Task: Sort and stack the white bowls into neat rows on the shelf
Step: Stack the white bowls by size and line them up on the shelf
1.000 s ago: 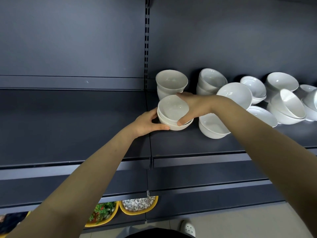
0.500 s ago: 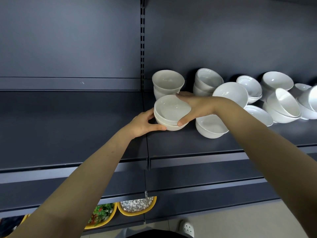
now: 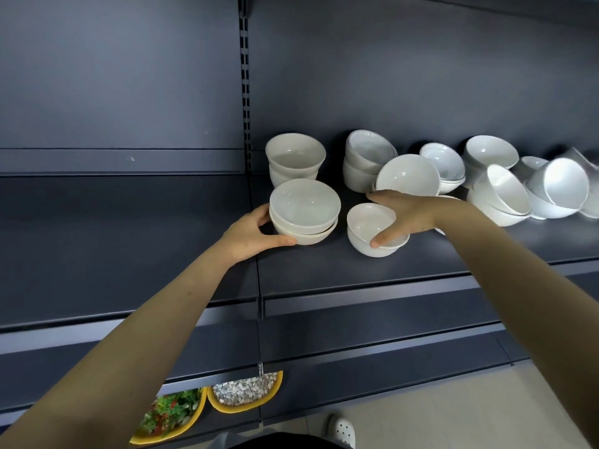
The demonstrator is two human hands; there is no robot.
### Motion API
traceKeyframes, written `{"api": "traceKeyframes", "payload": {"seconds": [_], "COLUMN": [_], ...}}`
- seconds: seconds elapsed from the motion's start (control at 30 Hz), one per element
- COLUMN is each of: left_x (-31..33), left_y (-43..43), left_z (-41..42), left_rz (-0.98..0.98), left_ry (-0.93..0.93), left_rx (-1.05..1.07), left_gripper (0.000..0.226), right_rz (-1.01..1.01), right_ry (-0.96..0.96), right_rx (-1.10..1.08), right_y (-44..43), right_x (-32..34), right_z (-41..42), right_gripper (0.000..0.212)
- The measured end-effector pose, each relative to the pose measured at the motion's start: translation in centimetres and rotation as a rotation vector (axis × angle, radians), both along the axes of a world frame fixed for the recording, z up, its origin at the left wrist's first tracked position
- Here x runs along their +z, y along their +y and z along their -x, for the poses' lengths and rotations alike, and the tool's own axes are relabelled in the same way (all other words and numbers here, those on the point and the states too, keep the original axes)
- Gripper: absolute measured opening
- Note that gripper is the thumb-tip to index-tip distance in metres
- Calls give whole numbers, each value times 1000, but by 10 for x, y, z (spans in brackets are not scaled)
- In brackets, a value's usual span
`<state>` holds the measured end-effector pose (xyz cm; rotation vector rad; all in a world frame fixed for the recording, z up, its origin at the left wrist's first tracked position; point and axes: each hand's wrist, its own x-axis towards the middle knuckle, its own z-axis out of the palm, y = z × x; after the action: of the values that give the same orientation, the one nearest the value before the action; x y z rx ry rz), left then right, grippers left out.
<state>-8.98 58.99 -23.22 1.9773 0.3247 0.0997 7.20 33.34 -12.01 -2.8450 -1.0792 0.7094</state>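
Since a second ago my right grip (image 3: pixel 405 215) has left the front stack (image 3: pixel 304 209) and swung over to the nested pair (image 3: pixel 363 222) just beside it. My left grip (image 3: pixel 256 234) stays on that stack, thumb along its lower front wall and fingers curled round its left side, clasping it where it sits on the shelf (image 3: pixel 356 277), right in front of the rear stack (image 3: pixel 295 157). My right thumb lies on the pair's near rim and my fingers stretch out past its far rim; I cannot tell whether they have closed on it yet. The pair sits tilted, near the loose heap of bowls (image 3: pixel 499 189) further right. I judge these as glazed ceramic: stiff, smooth enough to slip, moderately heavy when doubled, and quick to chip if rim knocks rim. I would hold across the outer wall just under the rim, thumb opposite fingers, or cup beneath the foot, and level the pair before lifting so the inner bowl cannot slide out.
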Motion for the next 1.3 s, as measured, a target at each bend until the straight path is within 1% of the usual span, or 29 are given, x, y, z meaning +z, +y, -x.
{"api": "traceKeyframes", "payload": {"seconds": [0.1, 0.17, 0.23, 0.33, 0.53, 0.83, 0.97, 1.07, 1.17, 1.3], "left_x": [0, 2, 3, 6, 12, 13, 11, 10, 9, 11], "left_y": [-1, -2, -3, -4, 3, 11, 12, 13, 14, 15], "left_z": [2, 3, 5, 8, 19, 31, 33, 35, 35, 35], "left_rz": [-9, -1, 4, 25, 31, 12, 1, -26, -23, -22], "left_ry": [3, -5, -18, -33, -45, -71, -85, -96, -95, -95], "left_rx": [21, 30, 32, 32, 64, 124, 166, 189, 194, 189], "left_gripper": [109, 107, 99, 86, 76, 78, 81, 80, 79, 79], "right_rz": [-8, 26, 67, 67, 55, 68, 68, 22, -31, -29], "right_ry": [-7, -7, -22, -21, -104, -70, -106, -103, -71, -13], "right_rx": [-14, -20, -22, -24, 36, 41, 52, 61, 62, 59], "right_y": [-2, -1, 1, 3, 11, 20, 27, 33, 37, 39], "right_x": [1, 2, 0, -2, -5, 0, -3, -10, -14, -13], "right_z": [2, 3, 2, 2, 8, 21, 22, 24, 23, 17], "right_gripper": [108, 108, 108, 107, 100, 93, 96, 96, 94, 93]}}
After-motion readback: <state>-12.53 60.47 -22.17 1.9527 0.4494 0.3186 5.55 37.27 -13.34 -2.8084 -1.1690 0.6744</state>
